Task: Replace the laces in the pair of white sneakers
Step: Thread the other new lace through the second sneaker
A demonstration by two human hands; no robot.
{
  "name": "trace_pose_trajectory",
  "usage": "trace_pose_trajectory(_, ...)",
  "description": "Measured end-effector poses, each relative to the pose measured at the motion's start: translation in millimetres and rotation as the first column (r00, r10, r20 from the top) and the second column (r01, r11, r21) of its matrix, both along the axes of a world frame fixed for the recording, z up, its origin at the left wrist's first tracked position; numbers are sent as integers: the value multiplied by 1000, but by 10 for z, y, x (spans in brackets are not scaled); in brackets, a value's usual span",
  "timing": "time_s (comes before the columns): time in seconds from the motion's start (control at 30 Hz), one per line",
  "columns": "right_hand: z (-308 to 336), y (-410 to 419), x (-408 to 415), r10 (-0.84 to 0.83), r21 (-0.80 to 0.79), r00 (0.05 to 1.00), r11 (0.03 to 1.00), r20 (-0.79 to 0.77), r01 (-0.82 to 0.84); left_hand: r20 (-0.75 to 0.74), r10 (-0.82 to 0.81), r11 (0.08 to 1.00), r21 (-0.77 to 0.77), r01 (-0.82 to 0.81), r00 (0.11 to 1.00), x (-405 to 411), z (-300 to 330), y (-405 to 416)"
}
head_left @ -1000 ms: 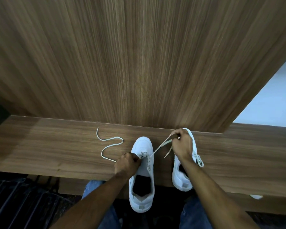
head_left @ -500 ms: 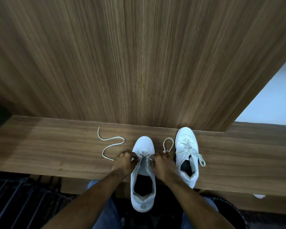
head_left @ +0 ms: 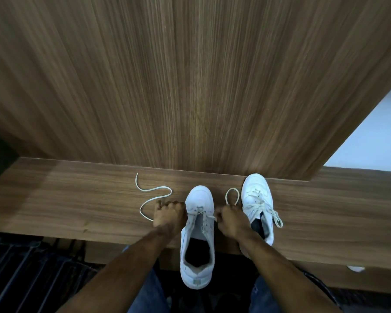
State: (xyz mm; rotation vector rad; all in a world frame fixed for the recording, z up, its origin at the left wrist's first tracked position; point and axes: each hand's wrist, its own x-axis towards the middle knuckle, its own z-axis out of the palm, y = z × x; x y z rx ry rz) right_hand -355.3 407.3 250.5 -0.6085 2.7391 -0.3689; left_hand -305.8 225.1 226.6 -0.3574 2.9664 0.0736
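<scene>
Right sneaker (head_left: 257, 199) at 1 o'clock laced | left sneaker (head_left: 198, 224) mid-surface, barely threaded | left hand (head_left: 168, 214), right hand (head_left: 231, 220) each pinch its lace (head_left: 152, 195) | roughly halfway.

A wood-grain worktop (head_left: 77, 204) runs across the view, backed from 10 to 1 o'clock by a tall upright wooden panel (head_left: 190, 75). A pale wall (head_left: 375, 136) shows at 3 o'clock, dark slats (head_left: 20, 267) at 8 o'clock, and blue jeans (head_left: 149, 294) at 6 o'clock.
</scene>
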Motion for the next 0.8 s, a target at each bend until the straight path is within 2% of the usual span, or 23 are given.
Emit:
trace_pose_trajectory(0.07,48,37,-54,-139,-285,945,932,296,227,-90,40,981,190,-23,995,-1,-26,-10)
trace_pose_trajectory(0.13,185,78,-103,-173,-470,822,749,542,468,-215,83,921,389,8,973,-12,4,40)
trace_pose_trajectory(0.2,336,106,-148,-157,-550,741,575,653,606,-258,37,859,502,101,965,-6,94,149)
trace_pose_trajectory(0.3,564,57,-181,-95,-586,665,393,741,709,-237,-46,733,652,194,970,10,177,363)
trace_pose_trajectory(0.33,603,28,-186,-86,-593,655,349,751,726,-244,-32,665,719,203,969,9,205,440)
trace_pose_trajectory(0.43,645,-61,-202,-105,-605,639,237,762,760,-241,119,363,913,184,963,-23,271,605)
trace_pose_trajectory(0.53,676,-126,-191,-81,-592,606,146,791,792,-63,184,122,992,41,981,-47,403,642)
trace_pose_trajectory(0.6,693,-145,-176,-71,-582,593,134,802,802,38,125,91,995,-50,991,-47,428,618)
trace_pose_trajectory(0.67,672,-123,-207,-74,-574,583,114,809,811,-6,86,133,991,-6,996,-50,414,577)
trace_pose_trajectory(0.8,546,118,-315,-226,-603,603,81,765,794,-60,155,202,979,28,986,-35,363,299)
